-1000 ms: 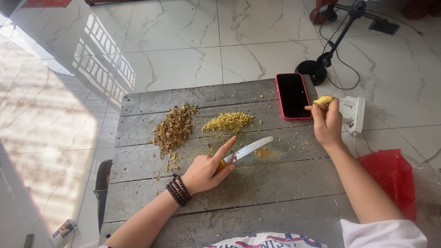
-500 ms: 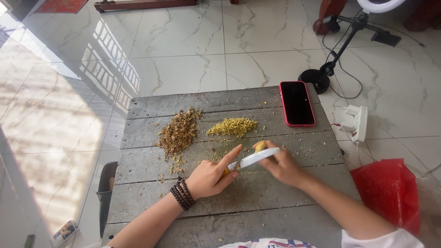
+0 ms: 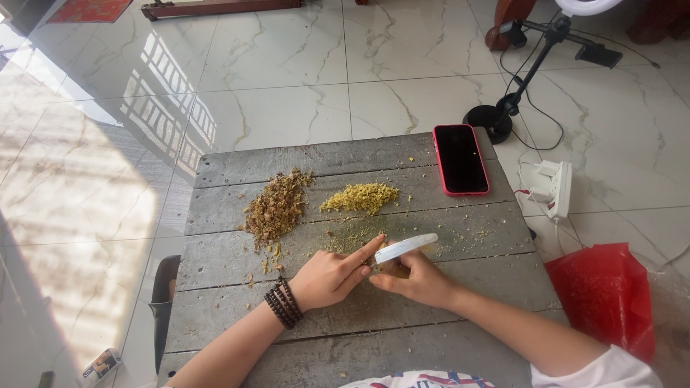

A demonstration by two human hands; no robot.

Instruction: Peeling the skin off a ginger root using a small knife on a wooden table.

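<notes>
Left hand [image 3: 332, 276] closed around a knife [image 3: 404, 248], index finger laid along the back of the blade; blade points right, edge down, over the middle of the tabletop [image 3: 359, 338]. Dark bead bracelet [image 3: 282, 304] on the left wrist.

Right hand [image 3: 417, 280] curled, fingertips pinching a small yellowish piece [image 3: 392, 267] directly under the blade, pressed to the wood. Most of the piece is hidden by the fingers and blade, so I can't tell its shape. The two hands touch at the knife.

Tabletop is grey weathered planks, low to the floor. Behind the hands: brown pile [image 3: 277, 206] of chopped bits at left, yellow pile [image 3: 361, 197] just right of it, the two apart. Fine crumbs scattered between piles and hands.

Red-cased phone [image 3: 461, 159] lies flat at the far right corner, screen dark.

On the marble floor: white power strip [image 3: 551, 188] just off the right edge, red plastic bag [image 3: 602, 294] near the right forearm, black light stand base [image 3: 491, 123] beyond the phone, dark second knife [image 3: 162, 302] along the left edge.
</notes>
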